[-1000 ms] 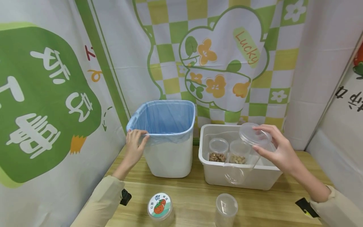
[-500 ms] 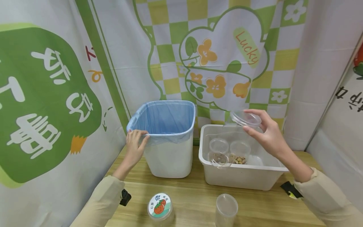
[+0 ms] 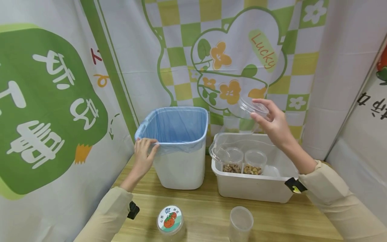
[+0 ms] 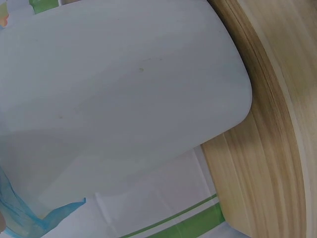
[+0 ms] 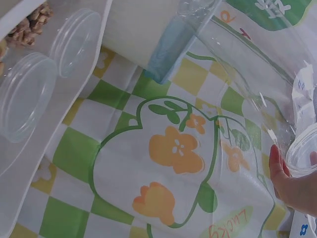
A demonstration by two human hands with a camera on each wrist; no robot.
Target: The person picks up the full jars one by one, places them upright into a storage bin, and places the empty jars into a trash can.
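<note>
My right hand (image 3: 273, 122) pinches the lid end of a large clear plastic jar (image 3: 237, 129) between thumb and fingers. The jar is tilted, its round base pointing down and left over the storage bin's (image 3: 257, 188) left rim. No contents show inside it. In the right wrist view the jar's rim end (image 5: 303, 151) appears at the right, by my fingertips. My left hand (image 3: 143, 156) grips the front left rim of a white trash bin (image 3: 181, 169) lined with a blue bag (image 3: 181, 124). The left wrist view shows mostly the trash bin's pale side (image 4: 124, 84).
Two lidded clear jars of nuts, one left (image 3: 232, 163) and one right (image 3: 255, 164), stand in the storage bin. Nearer me on the wooden table (image 3: 208, 215) are a jar with a tomato label (image 3: 170, 218) and a clear jar (image 3: 241, 222). Printed curtains (image 3: 211, 33) enclose the table.
My right hand has lifted the clear jar up and left from above the storage bin, its base swinging left towards the trash bin. My left hand stays on the trash bin's rim.
</note>
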